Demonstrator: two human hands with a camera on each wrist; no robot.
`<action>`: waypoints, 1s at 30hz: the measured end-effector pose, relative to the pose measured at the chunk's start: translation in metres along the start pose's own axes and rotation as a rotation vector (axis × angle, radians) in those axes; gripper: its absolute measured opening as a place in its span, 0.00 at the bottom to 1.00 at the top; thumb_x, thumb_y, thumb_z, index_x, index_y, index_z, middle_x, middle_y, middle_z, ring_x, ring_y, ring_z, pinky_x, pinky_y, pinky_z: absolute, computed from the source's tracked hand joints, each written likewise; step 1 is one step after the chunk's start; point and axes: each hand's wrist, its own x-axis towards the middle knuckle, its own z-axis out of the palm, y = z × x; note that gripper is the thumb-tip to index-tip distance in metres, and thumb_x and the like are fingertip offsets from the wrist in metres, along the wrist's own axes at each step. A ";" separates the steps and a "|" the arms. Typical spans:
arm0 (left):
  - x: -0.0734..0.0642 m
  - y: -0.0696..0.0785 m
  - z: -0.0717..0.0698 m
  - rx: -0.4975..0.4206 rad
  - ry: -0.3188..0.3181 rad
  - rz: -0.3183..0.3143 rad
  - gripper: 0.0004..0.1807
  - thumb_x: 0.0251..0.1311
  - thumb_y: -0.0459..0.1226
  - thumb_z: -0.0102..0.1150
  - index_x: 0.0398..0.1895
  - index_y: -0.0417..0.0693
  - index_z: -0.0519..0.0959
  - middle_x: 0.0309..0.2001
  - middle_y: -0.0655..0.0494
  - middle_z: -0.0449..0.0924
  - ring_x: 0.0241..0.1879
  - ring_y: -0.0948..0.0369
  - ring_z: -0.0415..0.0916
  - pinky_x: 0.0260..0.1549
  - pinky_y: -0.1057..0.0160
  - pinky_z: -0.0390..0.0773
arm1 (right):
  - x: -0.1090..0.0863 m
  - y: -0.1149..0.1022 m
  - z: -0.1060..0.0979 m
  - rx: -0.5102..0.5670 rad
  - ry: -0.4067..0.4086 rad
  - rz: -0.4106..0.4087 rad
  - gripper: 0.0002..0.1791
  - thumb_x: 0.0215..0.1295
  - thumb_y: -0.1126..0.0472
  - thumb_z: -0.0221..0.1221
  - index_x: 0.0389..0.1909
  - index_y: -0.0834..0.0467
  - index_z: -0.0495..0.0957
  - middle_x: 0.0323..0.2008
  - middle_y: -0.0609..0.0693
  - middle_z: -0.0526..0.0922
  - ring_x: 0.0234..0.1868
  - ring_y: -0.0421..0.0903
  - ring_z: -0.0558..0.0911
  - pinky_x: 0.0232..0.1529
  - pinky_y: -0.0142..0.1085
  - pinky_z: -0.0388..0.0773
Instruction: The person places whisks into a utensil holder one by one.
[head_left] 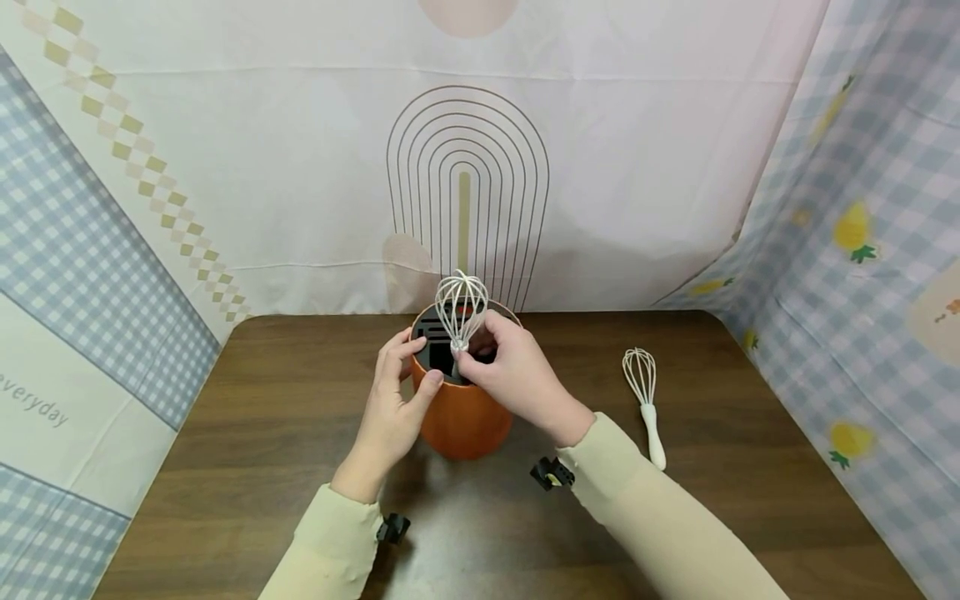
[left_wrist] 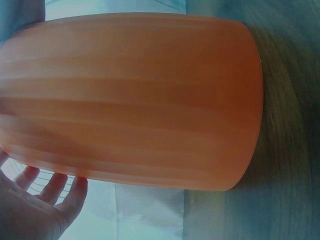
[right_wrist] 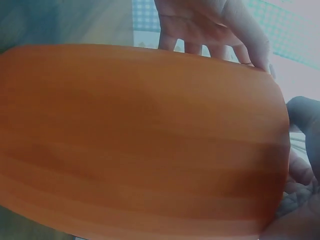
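Note:
An orange utensil holder [head_left: 467,421] with a slotted black insert [head_left: 431,330] in its top stands upright on the table. My left hand [head_left: 392,404] grips it at the left, thumb at the near rim and fingers along the side. My right hand [head_left: 519,371] pinches a white whisk [head_left: 460,340] just below its wires, over the insert. The wire head points up, and the handle goes down into an opening, its lower part hidden. In the right wrist view the holder's ribbed orange wall [right_wrist: 140,130] covers most of the picture.
A second white whisk [head_left: 651,429] lies on the brown wooden table [head_left: 285,417] to the right, beside my right sleeve. A patterned cloth [head_left: 300,192] hangs behind the table, with checked cloth [head_left: 862,333] along the right side.

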 end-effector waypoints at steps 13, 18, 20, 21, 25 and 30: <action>0.000 0.001 0.001 0.003 -0.005 -0.007 0.24 0.64 0.30 0.58 0.62 0.37 0.66 0.69 0.38 0.56 0.66 0.48 0.60 0.57 0.42 0.67 | 0.005 -0.005 -0.002 -0.184 -0.119 0.084 0.08 0.58 0.60 0.66 0.30 0.49 0.75 0.30 0.41 0.79 0.31 0.37 0.79 0.32 0.32 0.78; 0.000 0.000 0.000 0.004 -0.004 -0.006 0.24 0.63 0.30 0.58 0.62 0.37 0.66 0.69 0.38 0.56 0.65 0.48 0.60 0.57 0.42 0.67 | 0.005 -0.006 -0.003 -0.185 -0.136 0.085 0.08 0.58 0.59 0.67 0.29 0.49 0.75 0.30 0.41 0.79 0.31 0.37 0.79 0.32 0.32 0.78; 0.000 0.001 0.000 0.004 -0.006 -0.010 0.24 0.63 0.30 0.58 0.62 0.38 0.66 0.69 0.38 0.56 0.66 0.48 0.60 0.57 0.42 0.67 | 0.005 -0.007 -0.005 -0.183 -0.145 0.086 0.08 0.58 0.59 0.67 0.31 0.50 0.75 0.30 0.41 0.79 0.32 0.38 0.79 0.33 0.32 0.78; 0.000 0.001 0.000 0.004 -0.008 -0.012 0.24 0.64 0.30 0.58 0.62 0.38 0.66 0.69 0.38 0.55 0.65 0.48 0.60 0.58 0.42 0.67 | 0.006 -0.007 -0.006 -0.178 -0.150 0.084 0.08 0.58 0.59 0.67 0.31 0.51 0.75 0.30 0.42 0.79 0.32 0.38 0.79 0.34 0.32 0.78; 0.000 0.002 0.000 0.001 -0.015 -0.018 0.24 0.64 0.31 0.57 0.62 0.38 0.66 0.69 0.38 0.55 0.65 0.48 0.60 0.58 0.42 0.67 | 0.006 -0.006 -0.012 -0.135 -0.175 0.084 0.15 0.56 0.60 0.68 0.43 0.54 0.76 0.35 0.44 0.79 0.37 0.40 0.79 0.40 0.32 0.78; 0.000 0.001 0.000 0.009 -0.009 -0.008 0.24 0.64 0.31 0.57 0.62 0.38 0.66 0.69 0.38 0.56 0.65 0.48 0.60 0.57 0.42 0.67 | 0.005 -0.006 -0.021 -0.080 -0.206 0.056 0.28 0.54 0.59 0.71 0.56 0.56 0.72 0.41 0.45 0.78 0.41 0.42 0.79 0.45 0.33 0.77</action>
